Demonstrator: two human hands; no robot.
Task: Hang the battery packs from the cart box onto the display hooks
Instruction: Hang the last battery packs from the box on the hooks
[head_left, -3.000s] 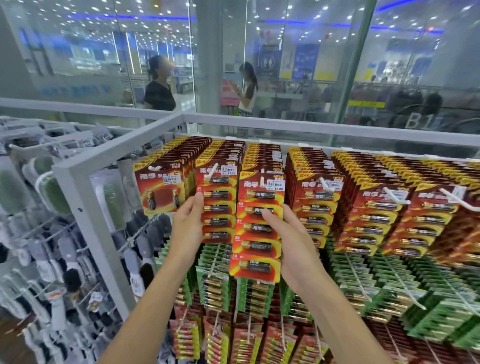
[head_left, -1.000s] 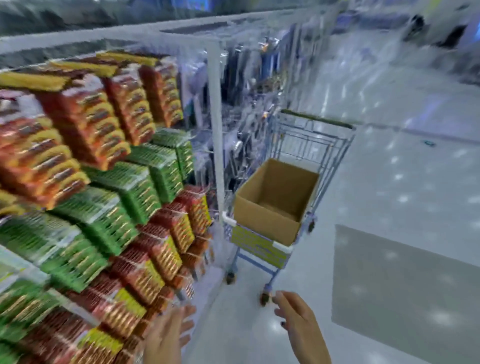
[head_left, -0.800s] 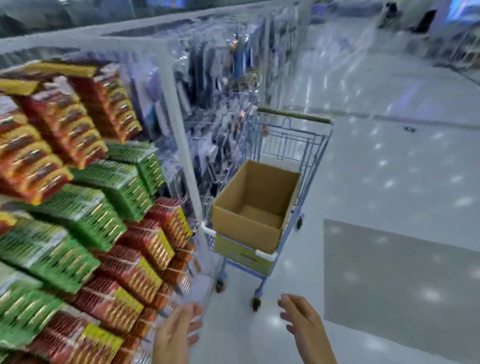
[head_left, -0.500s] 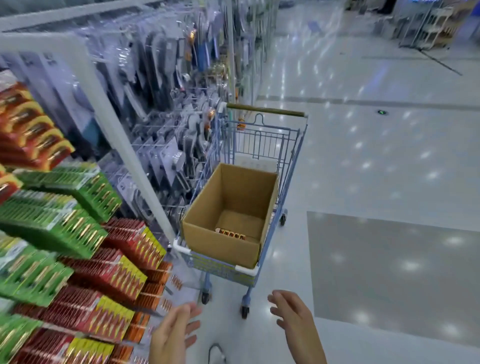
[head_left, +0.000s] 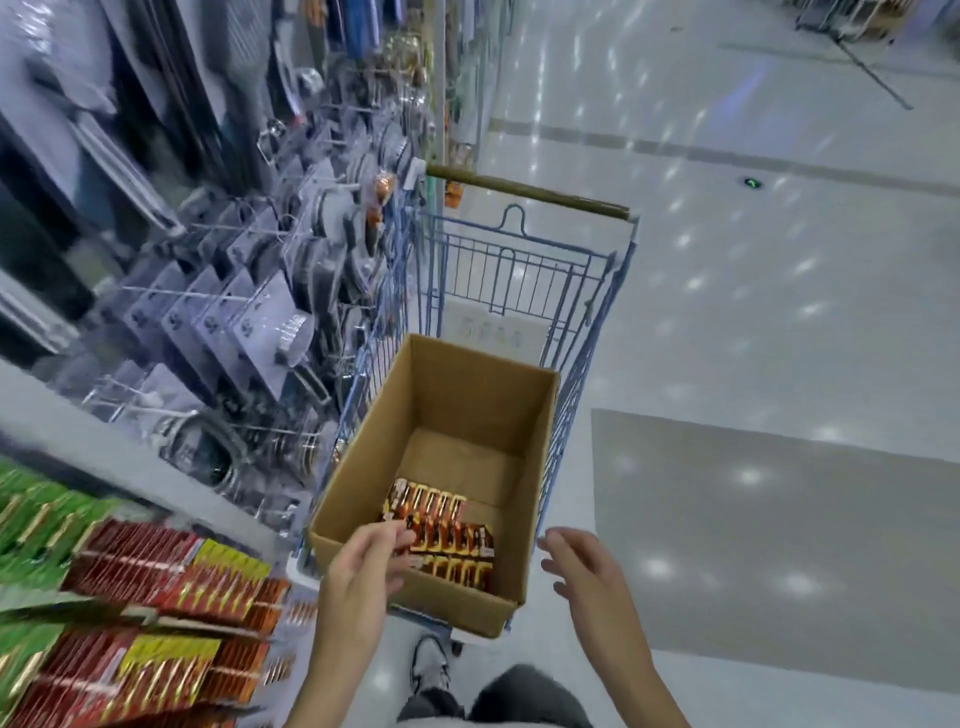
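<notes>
Since the remaining battery packs (head_left: 440, 540) lie flat on the floor of the cardboard box (head_left: 470, 395), at the end nearest the person, the step in hand looks like a reach down to pick up the next batch. To do it well, I judge the hands should go in over the near rim, slide fingers under the edge of the top pack and lift several together as one squared stack, header ends aligned, so the hanging holes line up for the hook later. Pinching only the top card risks fanning the pile or dropping packs back into the box. The box sits inside the blue wire cart (head_left: 519, 270), which stands just beside the display shelf (head_left: 156, 597) of red and green packs, so the carry back should be short.

The left hand (head_left: 363, 571) is over the near rim of the box, fingers loosely curled and pointed toward the packs; its fingertips overlap the nearest pack in this view, but whether they touch it I cannot tell, and it grips nothing. The right hand (head_left: 587, 571) hovers outside the box's near right corner, fingers spread apart, empty and touching nothing.
</notes>
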